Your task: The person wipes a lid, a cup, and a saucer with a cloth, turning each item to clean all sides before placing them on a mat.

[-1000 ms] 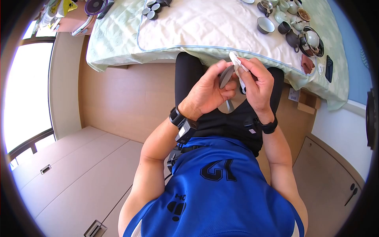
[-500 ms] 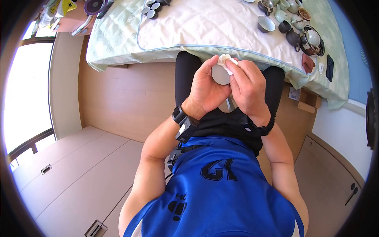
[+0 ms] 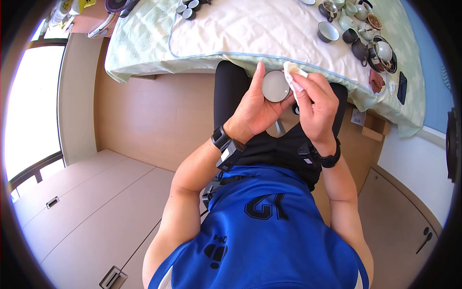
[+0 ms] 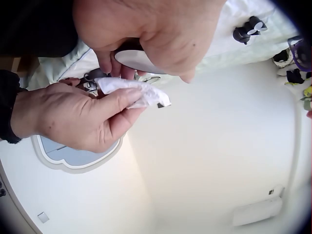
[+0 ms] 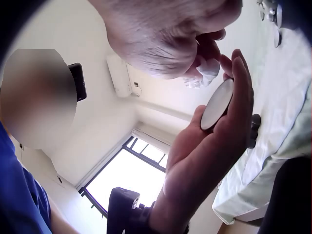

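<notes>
Top: blue sleeveless jersey (image 3: 288,241), white edging (image 3: 167,278) low on the armholes
Chest: 2 large black block digits (image 3: 266,207), outlined
Emblem: black rounded shape (image 3: 216,254), small black letters (image 3: 220,238) beside it
Legs: plain black trousers (image 3: 257,151)
Left wrist: black band (image 3: 220,137), boxy black camera (image 3: 231,154) with a pale panel
Right wrist: black band, smaller-looking dark camera (image 3: 306,152)
Waist: black strap (image 3: 232,179), dark pack (image 3: 210,192), thin black cable (image 3: 204,212)

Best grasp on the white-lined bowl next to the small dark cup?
Probably pinch the bowl by its left rim, thumb inside, coming from above left. Its wide mouth faces up and that side is unobstructed, while the dark cup sits close on its right.
</notes>
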`<move>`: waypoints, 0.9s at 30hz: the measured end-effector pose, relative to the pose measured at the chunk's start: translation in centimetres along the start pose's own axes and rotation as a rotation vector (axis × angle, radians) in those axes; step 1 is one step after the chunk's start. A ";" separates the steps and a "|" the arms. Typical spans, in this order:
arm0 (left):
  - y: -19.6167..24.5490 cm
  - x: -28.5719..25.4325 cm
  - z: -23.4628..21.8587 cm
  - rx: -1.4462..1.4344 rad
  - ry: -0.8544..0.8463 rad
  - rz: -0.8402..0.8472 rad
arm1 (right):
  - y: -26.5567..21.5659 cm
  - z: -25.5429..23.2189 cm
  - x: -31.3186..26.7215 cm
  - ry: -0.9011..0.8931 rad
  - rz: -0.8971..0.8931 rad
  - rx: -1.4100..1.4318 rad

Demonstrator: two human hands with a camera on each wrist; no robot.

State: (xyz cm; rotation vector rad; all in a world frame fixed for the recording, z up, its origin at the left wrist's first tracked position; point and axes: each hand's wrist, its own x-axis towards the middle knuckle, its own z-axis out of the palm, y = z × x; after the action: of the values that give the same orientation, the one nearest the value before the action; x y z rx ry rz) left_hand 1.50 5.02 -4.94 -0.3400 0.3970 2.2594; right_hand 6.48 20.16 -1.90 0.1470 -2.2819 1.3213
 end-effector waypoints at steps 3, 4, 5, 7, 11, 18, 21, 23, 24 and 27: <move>-0.5 0.1 0.1 0.064 0.007 -0.017 | 0.8 0.8 -0.4 -0.014 -0.113 -0.102; -0.6 0.1 0.1 0.077 -0.019 -0.025 | 1.0 1.5 -0.7 -0.005 -0.147 -0.096; -0.7 0.0 0.0 0.089 -0.042 -0.031 | 1.1 2.1 -1.0 0.001 -0.180 -0.088; -0.4 0.2 -0.2 0.105 -0.054 -0.031 | 0.5 2.1 -1.8 -0.122 -0.057 0.070; 0.3 0.2 -1.4 0.055 -0.003 -0.004 | 1.6 0.8 -1.4 -0.195 0.009 0.080; -0.3 0.6 -0.7 0.079 0.022 -0.037 | 0.3 2.5 -2.1 -0.105 -0.013 0.051; 0.0 0.5 -1.1 0.092 0.009 -0.026 | 1.1 1.7 -2.2 -0.181 0.197 0.322; 0.2 0.2 -0.8 0.087 0.015 -0.016 | 1.2 1.5 -1.6 -0.064 0.100 0.098; 0.2 0.1 0.0 0.125 0.014 0.011 | 1.6 1.1 -1.3 -0.048 0.020 -0.053; -0.2 0.5 -0.2 0.159 0.041 0.030 | 1.5 1.1 -1.5 -0.086 -0.039 -0.140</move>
State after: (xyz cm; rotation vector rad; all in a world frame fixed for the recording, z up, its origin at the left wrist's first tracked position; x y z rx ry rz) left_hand 1.33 5.45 -5.31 -0.3006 0.6027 2.2359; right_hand 6.91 19.75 -4.23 0.2023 -2.4221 1.1513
